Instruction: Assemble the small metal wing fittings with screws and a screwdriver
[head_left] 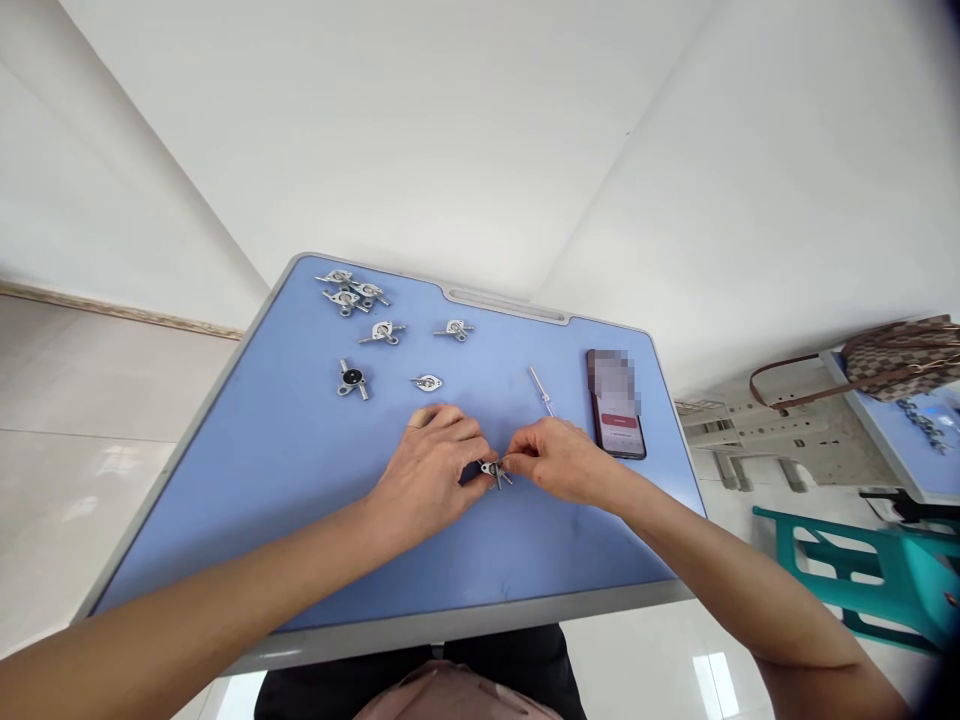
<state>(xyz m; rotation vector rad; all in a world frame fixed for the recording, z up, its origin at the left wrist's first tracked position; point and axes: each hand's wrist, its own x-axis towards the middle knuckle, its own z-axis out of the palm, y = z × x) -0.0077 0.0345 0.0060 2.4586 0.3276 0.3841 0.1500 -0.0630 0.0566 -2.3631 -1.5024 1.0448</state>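
Near the middle of the blue table, my left hand point(437, 462) pinches a small metal fitting point(496, 471) between thumb and fingers. My right hand point(556, 458) is closed at the fitting's right side, its fingertips touching it; whether they hold a smaller piece is too small to tell. Just beyond my left hand lies a flat metal part point(427, 383). A fitting with a black round centre point(352, 378) rests farther left. Behind it are two more fittings, one at centre-left point(384, 333) and one to its right point(454, 329). A screwdriver with a clear handle point(541, 388) lies beyond my right hand.
Several metal fittings point(345, 300) cluster at the table's point(247, 480) back left corner. A phone point(616, 405) lies at the right. White walls stand behind. A teal stool point(862, 570) and a second table with a checkered bag point(900, 358) are at the far right.
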